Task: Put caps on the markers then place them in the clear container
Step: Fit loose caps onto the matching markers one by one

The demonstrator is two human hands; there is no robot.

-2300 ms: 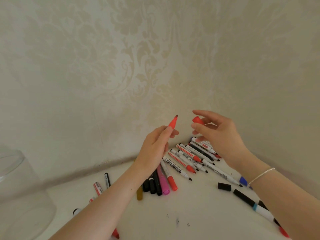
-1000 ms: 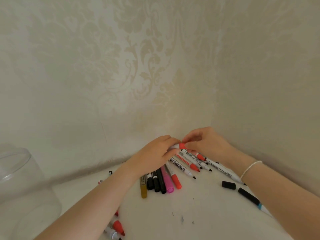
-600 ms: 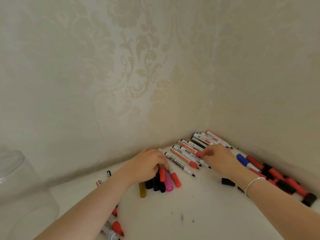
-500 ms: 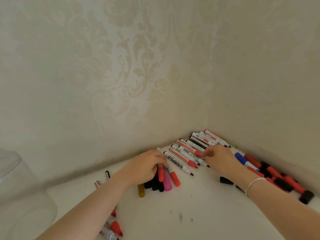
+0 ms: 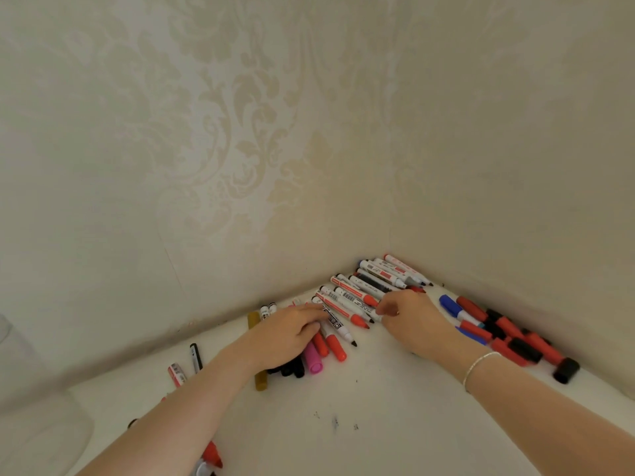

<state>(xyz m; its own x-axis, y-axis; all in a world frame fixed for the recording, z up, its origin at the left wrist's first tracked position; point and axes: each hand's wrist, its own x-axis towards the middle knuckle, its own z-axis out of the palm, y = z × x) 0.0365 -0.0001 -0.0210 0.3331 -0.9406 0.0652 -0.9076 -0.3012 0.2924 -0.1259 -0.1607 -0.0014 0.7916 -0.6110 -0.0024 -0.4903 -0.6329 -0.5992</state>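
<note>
White tabletop in a wallpapered corner: left hand lies flat on capped markers; right hand pinches an uncapped marker (lift it singly, tip clear).

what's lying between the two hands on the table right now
In the head view, uncapped white markers lie slanted between the left hand and the right hand, tips pointing toward the camera. Both hands touch that row, so no bare table separates them.

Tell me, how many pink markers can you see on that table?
1. The pink marker lies on the table, its far end tucked under the left hand. Others could be hidden beneath that hand or the forearms.
</note>
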